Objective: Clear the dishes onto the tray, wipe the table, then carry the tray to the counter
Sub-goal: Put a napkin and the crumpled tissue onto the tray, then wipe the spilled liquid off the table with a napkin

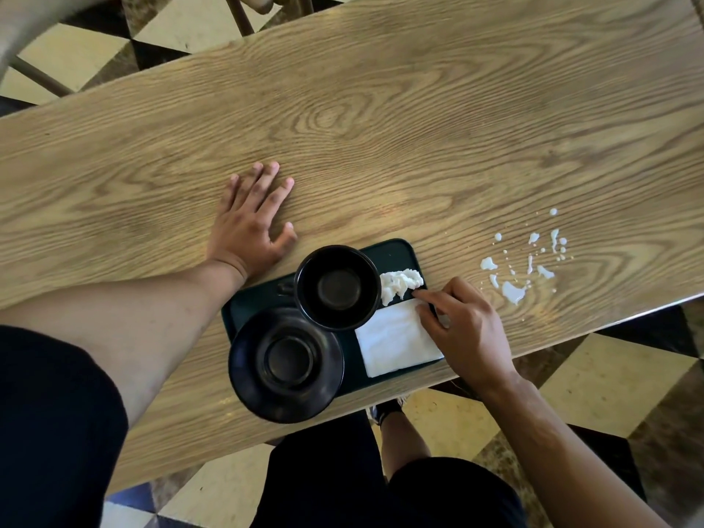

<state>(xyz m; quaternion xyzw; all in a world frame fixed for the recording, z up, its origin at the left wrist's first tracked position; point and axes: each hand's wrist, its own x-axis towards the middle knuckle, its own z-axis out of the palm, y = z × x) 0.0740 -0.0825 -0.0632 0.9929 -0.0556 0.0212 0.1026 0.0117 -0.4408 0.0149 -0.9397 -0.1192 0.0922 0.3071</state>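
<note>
A dark green tray [396, 253] lies at the near edge of the wooden table [381, 127]. On it stand a black bowl [337, 287] and a black saucer-like dish [285, 363], which overhangs the tray's near left corner. A flat white napkin [396, 339] and a crumpled white tissue [400, 283] lie on the tray's right side. My right hand [464, 329] rests on the tray's right edge, fingertips pinching the napkin's far corner beside the crumpled tissue. My left hand [251, 219] lies flat on the table left of the tray, fingers spread, holding nothing.
White liquid spill drops [525, 264] are scattered on the table right of the tray, near the table's edge. A chair [34, 36] stands at the far left beyond the table. Checkered floor tiles [628, 379] and my shoe [384, 409] show below the table edge.
</note>
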